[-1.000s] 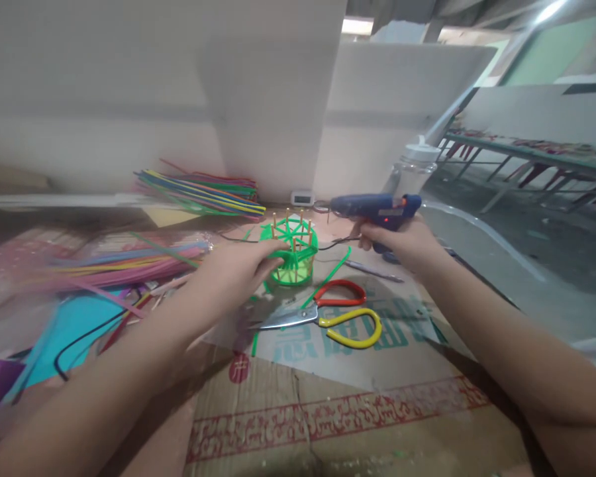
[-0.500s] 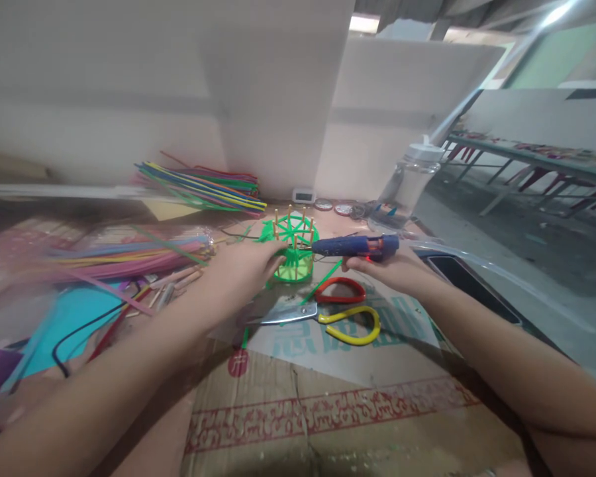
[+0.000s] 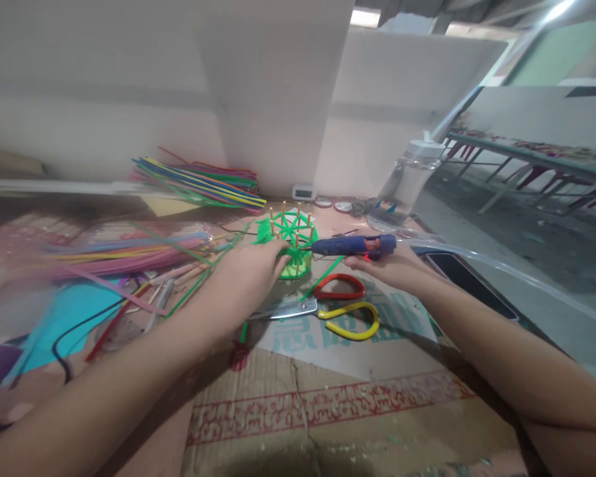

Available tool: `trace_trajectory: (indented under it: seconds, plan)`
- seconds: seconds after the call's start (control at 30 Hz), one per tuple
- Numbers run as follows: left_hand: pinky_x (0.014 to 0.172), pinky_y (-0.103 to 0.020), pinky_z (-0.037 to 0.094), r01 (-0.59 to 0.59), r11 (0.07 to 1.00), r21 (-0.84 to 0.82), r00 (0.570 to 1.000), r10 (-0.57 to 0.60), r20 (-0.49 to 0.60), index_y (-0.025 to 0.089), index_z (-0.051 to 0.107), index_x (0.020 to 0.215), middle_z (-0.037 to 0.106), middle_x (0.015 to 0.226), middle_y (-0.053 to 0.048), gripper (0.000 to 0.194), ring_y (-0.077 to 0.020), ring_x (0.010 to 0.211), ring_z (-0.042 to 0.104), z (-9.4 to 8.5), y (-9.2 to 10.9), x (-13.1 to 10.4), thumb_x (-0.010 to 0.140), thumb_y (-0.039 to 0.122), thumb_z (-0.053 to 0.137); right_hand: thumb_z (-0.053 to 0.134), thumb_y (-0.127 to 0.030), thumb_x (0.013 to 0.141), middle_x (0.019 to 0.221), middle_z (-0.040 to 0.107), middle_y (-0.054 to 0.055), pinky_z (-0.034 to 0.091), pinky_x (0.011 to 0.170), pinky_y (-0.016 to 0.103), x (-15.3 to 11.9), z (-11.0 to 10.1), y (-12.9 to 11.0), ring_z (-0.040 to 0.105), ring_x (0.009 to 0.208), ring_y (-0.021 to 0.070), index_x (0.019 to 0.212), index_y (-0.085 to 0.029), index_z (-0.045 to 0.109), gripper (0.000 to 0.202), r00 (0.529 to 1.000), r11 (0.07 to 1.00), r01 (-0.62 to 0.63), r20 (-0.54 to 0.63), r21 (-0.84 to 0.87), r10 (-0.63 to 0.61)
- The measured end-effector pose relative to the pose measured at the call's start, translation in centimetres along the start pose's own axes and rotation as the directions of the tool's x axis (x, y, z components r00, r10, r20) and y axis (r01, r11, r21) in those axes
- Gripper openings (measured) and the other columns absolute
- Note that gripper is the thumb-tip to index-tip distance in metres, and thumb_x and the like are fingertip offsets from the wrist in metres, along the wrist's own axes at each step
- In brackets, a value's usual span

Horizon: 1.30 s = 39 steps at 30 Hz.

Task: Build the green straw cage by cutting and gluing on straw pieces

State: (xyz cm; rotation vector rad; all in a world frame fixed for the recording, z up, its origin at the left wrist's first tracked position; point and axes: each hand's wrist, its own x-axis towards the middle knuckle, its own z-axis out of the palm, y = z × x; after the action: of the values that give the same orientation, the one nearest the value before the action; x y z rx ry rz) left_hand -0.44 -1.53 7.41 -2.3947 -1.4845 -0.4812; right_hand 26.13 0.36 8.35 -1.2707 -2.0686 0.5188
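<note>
The left hand (image 3: pixel 258 265) and the glue gun (image 3: pixel 348 246) hemmed in the green pegged frame (image 3: pixel 294 233) from either side; scissors (image 3: pixel 308 307) barred its near approach, while the cardboard (image 3: pixel 347 430) before them offered passage.

glue gun (image 3: pixel 345 246): dark blue, red glow (image 3: pixel 367 257) | frame (image 3: pixel 297 255): bright green | sticks (image 3: pixel 284 213): tan | scissors (image 3: pixel 305 307): far loop (image 3: pixel 340 297) red, near loop (image 3: pixel 352 336) yellow, blades (image 3: pixel 288 310) silver | far-left bundle (image 3: pixel 203 183): yellow, blue, green, red | left sheet (image 3: pixel 77 321): turquoise | near cardboard (image 3: pixel 243 391): brown, red patterned band (image 3: pixel 298 412) | right lid (image 3: pixel 426 148): white
</note>
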Motion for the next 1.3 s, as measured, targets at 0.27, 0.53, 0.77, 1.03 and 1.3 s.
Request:
trace_trajectory:
  seconds: [0.27,0.53,0.77,1.03,1.3]
  plan:
    - [0.064,-0.031,0.046,0.016,1.0,0.014,1.0,-0.016,0.027,0.022,0.068,0.119,0.077,0.086,-0.007,0.03,-0.0274,0.077,0.072,-0.11,0.04,-0.01,0.1,0.034,0.05,0.066,-0.059,0.075,0.083,0.073,0.01,0.059,0.079,0.046,0.12,0.06,0.19,0.07,0.086,0.0325,0.08,-0.019,0.065,0.04,0.998,0.999,-0.032,0.051,0.01,0.031]
    - [0.067,-0.033,0.048,0.012,1.0,0.016,0.999,-0.013,0.039,0.022,0.068,0.119,0.078,0.092,-0.008,0.029,-0.0285,0.082,0.073,-0.33,0.21,0.17,0.1,0.033,0.048,0.068,-0.054,0.077,0.084,0.073,0.007,0.061,0.08,0.044,0.03,0.03,-0.18,0.071,0.089,0.0308,0.081,-0.024,0.064,0.03,0.998,0.998,-0.055,0.029,-0.036,0.056]
    - [0.069,-0.034,0.048,0.017,1.0,0.006,0.999,-0.017,0.034,0.022,0.067,0.121,0.078,0.094,-0.009,0.031,-0.0282,0.083,0.072,-0.15,0.12,0.04,0.1,0.034,0.047,0.071,-0.051,0.077,0.094,0.076,0.008,0.06,0.089,0.049,0.09,0.09,0.1,0.071,0.096,0.0318,0.088,-0.024,0.068,0.029,0.999,0.999,-0.035,0.03,-0.037,0.036]
    - [0.067,-0.034,0.047,-0.013,1.0,0.019,1.0,0.013,-0.014,0.022,0.069,0.118,0.078,0.089,-0.008,0.029,-0.0286,0.081,0.072,-0.04,0.03,-0.02,0.1,0.032,0.048,0.073,-0.051,0.077,0.089,0.074,0.008,0.06,0.085,0.047,0.02,0.21,0.32,0.071,0.094,0.0308,0.084,-0.022,0.066,0.031,0.998,0.997,-0.054,0.027,-0.05,0.056]
    - [0.066,-0.034,0.048,-0.009,1.0,0.018,1.0,0.009,0.004,0.021,0.068,0.118,0.078,0.092,-0.008,0.029,-0.0286,0.078,0.072,-0.09,0.11,0.04,0.1,0.032,0.049,0.072,-0.054,0.076,0.087,0.075,0.006,0.061,0.084,0.046,0.03,0.37,0.18,0.071,0.088,0.0301,0.082,-0.024,0.067,0.03,0.999,0.999,-0.035,0.015,-0.031,0.035]
